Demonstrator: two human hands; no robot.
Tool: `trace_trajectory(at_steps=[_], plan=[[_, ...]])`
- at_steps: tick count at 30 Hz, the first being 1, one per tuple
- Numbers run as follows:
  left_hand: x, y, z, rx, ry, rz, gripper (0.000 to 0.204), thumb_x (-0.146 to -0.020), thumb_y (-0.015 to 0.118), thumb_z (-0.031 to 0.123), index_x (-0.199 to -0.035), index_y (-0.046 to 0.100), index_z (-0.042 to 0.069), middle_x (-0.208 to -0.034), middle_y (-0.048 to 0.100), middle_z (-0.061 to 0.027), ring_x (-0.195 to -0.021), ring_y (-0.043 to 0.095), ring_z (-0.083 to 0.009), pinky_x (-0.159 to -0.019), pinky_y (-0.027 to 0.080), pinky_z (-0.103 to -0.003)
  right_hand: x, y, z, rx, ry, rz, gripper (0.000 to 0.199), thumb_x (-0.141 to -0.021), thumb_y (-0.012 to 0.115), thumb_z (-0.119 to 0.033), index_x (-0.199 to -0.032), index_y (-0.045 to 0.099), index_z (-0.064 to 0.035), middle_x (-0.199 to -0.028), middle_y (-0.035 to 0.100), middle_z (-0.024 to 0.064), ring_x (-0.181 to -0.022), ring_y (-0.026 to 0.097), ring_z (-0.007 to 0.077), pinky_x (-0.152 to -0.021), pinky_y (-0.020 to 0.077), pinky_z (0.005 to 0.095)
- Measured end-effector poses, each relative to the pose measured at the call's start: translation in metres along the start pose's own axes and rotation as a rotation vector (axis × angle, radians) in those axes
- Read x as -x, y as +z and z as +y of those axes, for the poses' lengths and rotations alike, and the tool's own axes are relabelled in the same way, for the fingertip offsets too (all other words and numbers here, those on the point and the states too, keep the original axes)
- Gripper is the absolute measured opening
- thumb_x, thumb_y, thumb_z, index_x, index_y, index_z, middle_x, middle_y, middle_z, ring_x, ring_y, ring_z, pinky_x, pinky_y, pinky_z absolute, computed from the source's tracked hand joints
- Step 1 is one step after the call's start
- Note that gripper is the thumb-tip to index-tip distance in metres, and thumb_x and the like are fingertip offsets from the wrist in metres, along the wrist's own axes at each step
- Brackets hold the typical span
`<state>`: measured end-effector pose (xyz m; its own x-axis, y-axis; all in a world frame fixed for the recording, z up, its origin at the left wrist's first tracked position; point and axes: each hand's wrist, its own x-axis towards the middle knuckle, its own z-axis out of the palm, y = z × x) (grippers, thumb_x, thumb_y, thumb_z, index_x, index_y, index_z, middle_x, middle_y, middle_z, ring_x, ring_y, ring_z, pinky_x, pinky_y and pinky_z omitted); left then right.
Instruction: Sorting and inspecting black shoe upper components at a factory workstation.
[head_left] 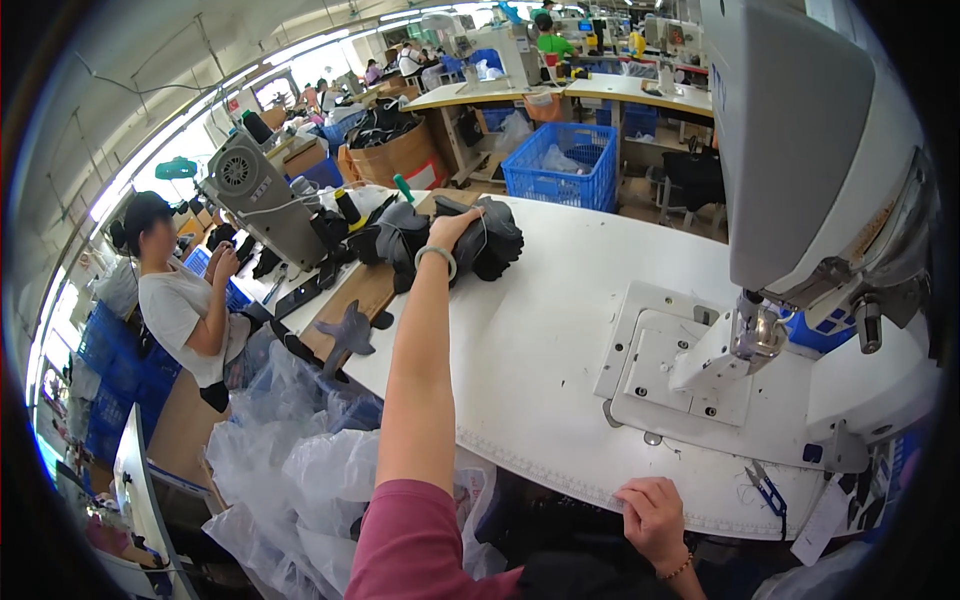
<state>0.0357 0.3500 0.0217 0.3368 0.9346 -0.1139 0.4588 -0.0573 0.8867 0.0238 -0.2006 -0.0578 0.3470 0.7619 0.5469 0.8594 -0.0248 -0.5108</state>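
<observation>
My left hand (455, 230), with a pale bangle at the wrist, reaches far across the white sewing table and grips a tied bundle of dark grey cut fabric pieces (492, 240). Another stack of dark grey pieces (400, 235) lies just left of it. My right hand (655, 515), wearing a beaded bracelet, rests at the table's front edge with its fingers curled in and nothing visible in them. To its right lie blue-handled thread snips (768, 492). The sewing machine (740, 340) stands behind and to the right of that hand.
A wooden board (352, 305) carries a loose grey piece (348, 335) at the table's left end. Clear plastic bags (310, 480) bulge below. A person (190, 300) sits at the left beside another machine (265, 195). Behind the table stands a blue crate (562, 165).
</observation>
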Motion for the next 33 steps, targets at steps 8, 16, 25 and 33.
trace_trajectory(at_steps=[8,16,25,33], plan=[[0.047,-0.048,0.0,-0.402,0.717,0.671,0.022,-0.076,0.053,0.011,-0.09,0.06,-0.005,-0.082,0.063,-0.0268,-0.082,0.061,-0.0418,-0.074,0.048,-0.047,-0.006,0.002,-0.009,-0.161,0.0,0.006,0.022,-0.067,0.059,0.007,-0.086,0.062,-0.0043,-0.087,0.059,0.0077,-0.079,0.057,0.0257,-0.069,0.0464,0.0341],[0.332,-0.161,-0.021,-0.298,0.239,-0.508,0.026,-0.081,0.045,0.009,-0.087,0.064,-0.006,-0.082,0.067,-0.0123,-0.076,0.065,-0.0169,-0.073,0.052,-0.026,-0.029,0.04,-0.037,-0.554,-0.233,-0.251,0.027,-0.074,0.057,0.005,-0.1,0.057,-0.0028,-0.091,0.058,0.0112,-0.082,0.059,0.0282,-0.072,0.0499,0.0353],[0.421,-0.181,-0.251,-0.549,-0.591,-0.621,0.031,-0.081,0.055,0.017,-0.095,0.066,-0.008,-0.093,0.068,-0.0152,-0.086,0.066,-0.0193,-0.078,0.053,-0.026,-0.012,0.161,-0.074,-0.643,-0.752,-0.579,0.02,-0.076,0.061,-0.014,-0.095,0.061,-0.0062,-0.094,0.06,0.0087,-0.095,0.057,0.025,-0.092,0.0398,0.042],[0.395,-0.149,-0.537,-0.711,-0.22,-0.19,0.066,-0.076,0.063,0.052,-0.12,0.054,0.002,-0.119,0.053,-0.0299,-0.114,0.051,-0.0358,-0.095,0.039,-0.042,0.019,0.154,-0.073,-0.158,-0.604,-1.291,0.02,-0.082,0.053,-0.023,-0.094,0.066,-0.0128,-0.091,0.062,0.0084,-0.095,0.059,0.0248,-0.094,0.0321,0.0477]])
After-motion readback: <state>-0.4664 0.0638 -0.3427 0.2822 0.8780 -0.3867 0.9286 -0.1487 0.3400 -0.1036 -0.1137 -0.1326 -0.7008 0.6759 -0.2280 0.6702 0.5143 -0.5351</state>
